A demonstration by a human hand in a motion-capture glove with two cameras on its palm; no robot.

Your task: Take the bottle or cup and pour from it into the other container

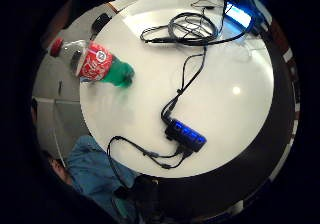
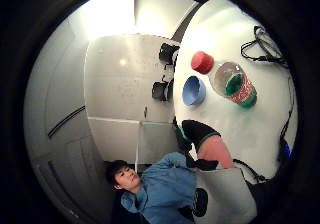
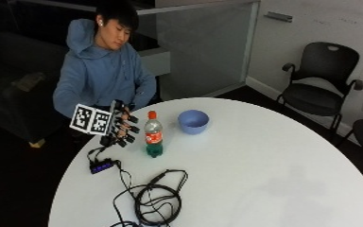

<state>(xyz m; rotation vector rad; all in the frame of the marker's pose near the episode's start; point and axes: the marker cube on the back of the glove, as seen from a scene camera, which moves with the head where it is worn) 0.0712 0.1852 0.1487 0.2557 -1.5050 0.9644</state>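
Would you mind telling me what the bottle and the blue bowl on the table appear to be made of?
The bottle looks like clear plastic: you can see through its upper body, with a red printed label, a green lower part and a red cap that seems plastic too. The blue bowl has a smooth, even, fairly matte surface, probably plastic, though glazed ceramic cannot be ruled out.

The gloved right hand is being held raised above the table edge, palm turned sideways, fingers spread and slightly bent; nothing is being gripped or touched.
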